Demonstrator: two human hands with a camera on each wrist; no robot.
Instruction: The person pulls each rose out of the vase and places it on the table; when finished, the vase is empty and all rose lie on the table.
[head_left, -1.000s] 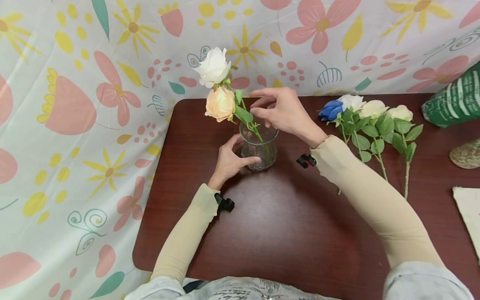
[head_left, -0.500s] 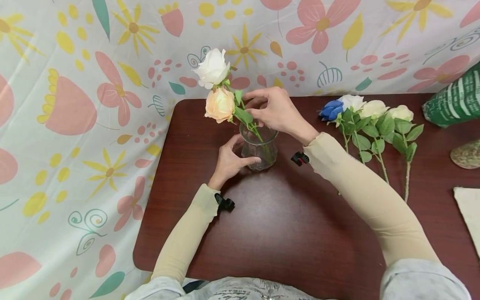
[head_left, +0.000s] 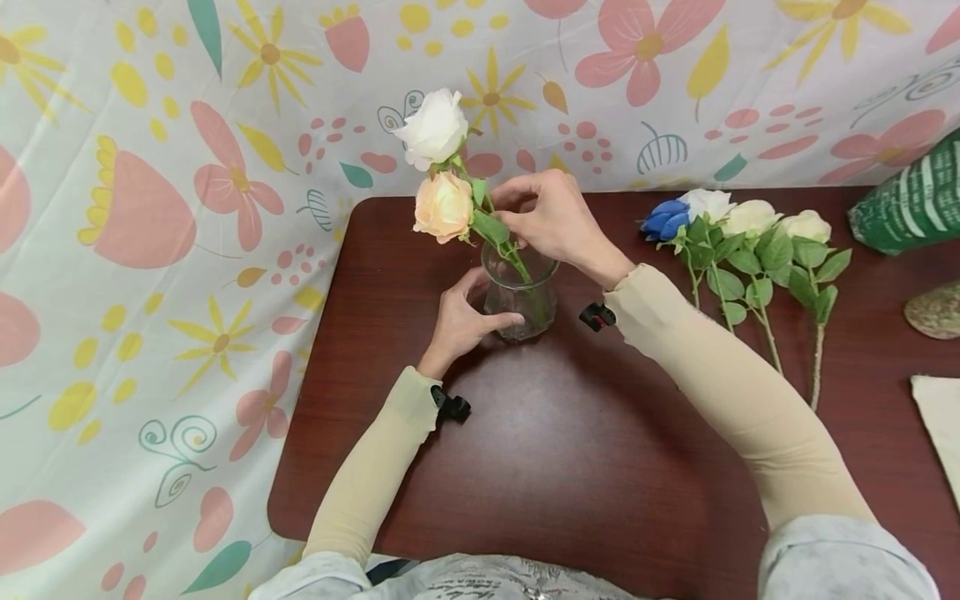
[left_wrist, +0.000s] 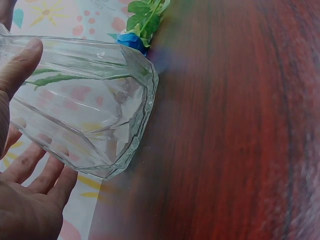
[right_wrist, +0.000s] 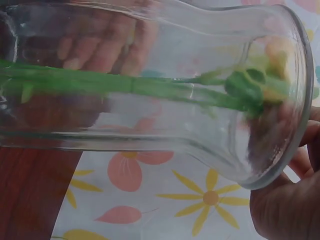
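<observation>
A clear glass vase [head_left: 534,302] stands upright on the table, with green stems [right_wrist: 120,85] inside it. My left hand [head_left: 459,321] holds the vase's body from the left; in the left wrist view its thumb and fingers lie on opposite sides of the glass [left_wrist: 95,115]. A white rose [head_left: 433,131] and a peach rose [head_left: 444,207] lean out of the vase to the left, the white one higher. Just above the rim, my right hand [head_left: 558,218] pinches a stem behind the leaves. Those leaves partly hide its fingertips.
Several roses, one blue [head_left: 665,221] and the others white or cream [head_left: 806,227], lie at the back right. Beyond them are a green patterned object [head_left: 911,200], a speckled brownish object [head_left: 936,312] and a pale cloth-like sheet [head_left: 937,417]. Flower-printed fabric [head_left: 315,50] hangs behind the table [head_left: 540,467].
My right hand has moved left and its fingers have closed on the stem. The white rose has shifted slightly up and to the right. My left hand has stayed on the vase.
</observation>
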